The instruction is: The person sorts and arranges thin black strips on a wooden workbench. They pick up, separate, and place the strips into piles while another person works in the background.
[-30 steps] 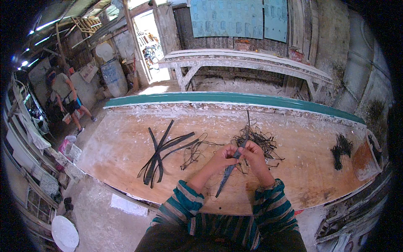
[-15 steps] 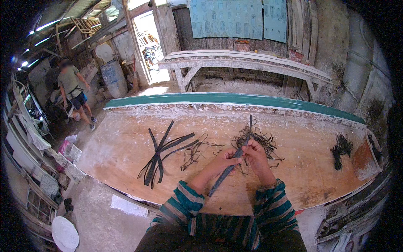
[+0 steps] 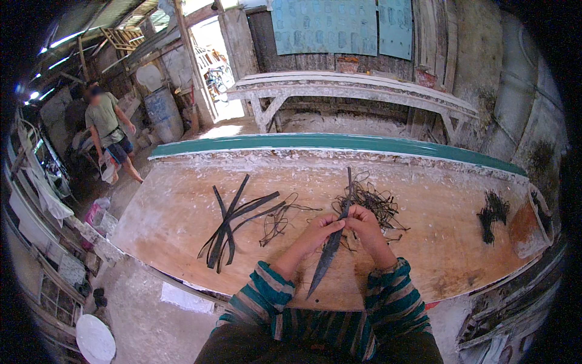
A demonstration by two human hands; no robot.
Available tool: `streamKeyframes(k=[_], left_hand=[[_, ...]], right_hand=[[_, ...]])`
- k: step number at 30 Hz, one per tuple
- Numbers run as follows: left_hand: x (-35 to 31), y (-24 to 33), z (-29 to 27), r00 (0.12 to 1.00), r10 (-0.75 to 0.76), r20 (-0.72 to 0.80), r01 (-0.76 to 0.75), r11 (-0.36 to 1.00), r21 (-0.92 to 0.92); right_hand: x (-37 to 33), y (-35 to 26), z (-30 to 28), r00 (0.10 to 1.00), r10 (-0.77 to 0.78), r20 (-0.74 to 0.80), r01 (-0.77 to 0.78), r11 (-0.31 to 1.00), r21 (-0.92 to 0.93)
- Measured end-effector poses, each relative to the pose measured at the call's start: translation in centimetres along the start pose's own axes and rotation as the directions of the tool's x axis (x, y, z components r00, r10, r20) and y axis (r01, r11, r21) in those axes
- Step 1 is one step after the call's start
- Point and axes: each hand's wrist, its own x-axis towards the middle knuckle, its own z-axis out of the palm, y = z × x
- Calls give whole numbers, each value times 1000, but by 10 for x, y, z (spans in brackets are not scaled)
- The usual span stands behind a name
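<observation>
A dark, flat rubber-like strip [image 3: 325, 265] slants between my two hands, its wide pointed end hanging toward me and its thin end pointing away. My left hand [image 3: 322, 232] pinches it near the middle with thumb and fingers. Right beside it, my right hand [image 3: 362, 223] grips the same strip, fingertips nearly touching the left ones. Beyond my hands lies a tangle of thin black strings [image 3: 377, 203]. To the left, several dark strips [image 3: 225, 227] lie crossed in a pile, with a smaller loose tangle of strings [image 3: 277, 224] beside them.
The wooden tabletop [image 3: 163, 230] has a green-painted board [image 3: 327, 142] along its far edge. At the right are a black string bundle [image 3: 494, 209] and a tipped, crusted container [image 3: 527, 227]. A person [image 3: 110, 127] carrying a bucket is at the left. A whitened bench [image 3: 357, 88] stands behind.
Both hands have drawn closer together on the strip, which has turned so its wide face shows and its near end points lower. The person at the left has stepped nearer.
</observation>
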Motion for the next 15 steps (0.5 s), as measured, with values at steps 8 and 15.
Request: streamKeyframes(k=[8, 15], left_hand=[[2, 1, -5, 986, 125, 111, -146, 967, 207], [5, -8, -10, 986, 79, 148, -111, 968, 224]], right_hand=[[0, 1, 4, 997, 3, -73, 9, 985, 170], [0, 1, 6, 995, -14, -100, 29, 988, 153]])
